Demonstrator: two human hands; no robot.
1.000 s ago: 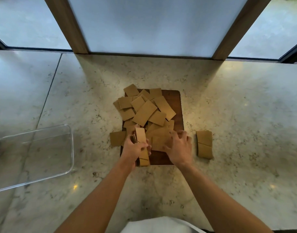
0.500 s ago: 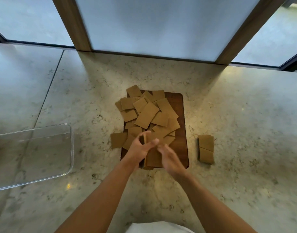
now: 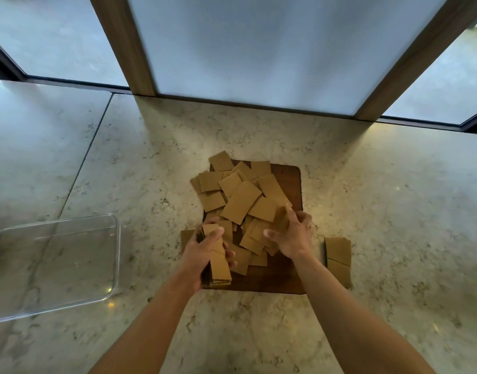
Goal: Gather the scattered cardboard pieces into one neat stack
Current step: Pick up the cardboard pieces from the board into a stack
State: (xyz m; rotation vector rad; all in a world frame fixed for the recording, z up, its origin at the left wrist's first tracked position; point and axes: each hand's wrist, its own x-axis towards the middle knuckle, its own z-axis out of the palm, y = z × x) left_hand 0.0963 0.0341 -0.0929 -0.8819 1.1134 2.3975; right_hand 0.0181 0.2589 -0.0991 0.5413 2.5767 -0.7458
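Note:
Several tan cardboard pieces (image 3: pixel 241 201) lie in a loose heap on a dark wooden board (image 3: pixel 291 182). My left hand (image 3: pixel 205 251) grips a small stack of cardboard pieces (image 3: pixel 220 268) held on edge at the board's near left corner. Over the heap's right side, my right hand (image 3: pixel 292 236) pinches one cardboard piece (image 3: pixel 281 218) between fingers and thumb, lifted at an angle. Two more cardboard pieces (image 3: pixel 337 256) lie side by side on the counter to the right of the board. One piece pokes out left of my left hand, mostly hidden.
A clear plastic tray (image 3: pixel 115 255) stands on the marble counter (image 3: pixel 394 211) at the left. Behind the counter are frosted window panes with wooden posts (image 3: pixel 123 44).
My right hand has left the stack in my left hand and moved right and forward onto the heap, taking hold of a piece. The left hand keeps its stack.

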